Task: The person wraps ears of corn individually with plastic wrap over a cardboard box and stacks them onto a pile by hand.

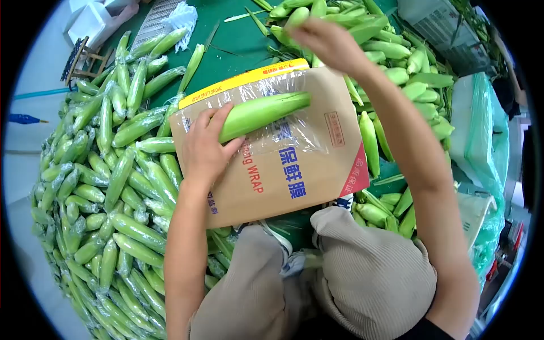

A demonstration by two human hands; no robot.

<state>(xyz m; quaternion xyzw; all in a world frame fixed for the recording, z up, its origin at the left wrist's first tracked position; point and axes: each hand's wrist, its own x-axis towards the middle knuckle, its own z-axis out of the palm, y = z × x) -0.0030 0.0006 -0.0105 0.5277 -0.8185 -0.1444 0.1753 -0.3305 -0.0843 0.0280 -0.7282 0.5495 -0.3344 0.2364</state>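
Observation:
My left hand is closed round the thick end of a green ear of corn, which lies on clear film over a brown cardboard box. The box rests above my knees and has a yellow strip along its far edge. Beyond the box's far right corner, my right hand is raised near the unwrapped corn. It is smeared by motion, so its fingers cannot be made out.
A large heap of film-wrapped corn spreads on the left. Unwrapped corn is piled at the far right. A white crate with green plastic stands at the right, and a crumpled glove lies at the far left.

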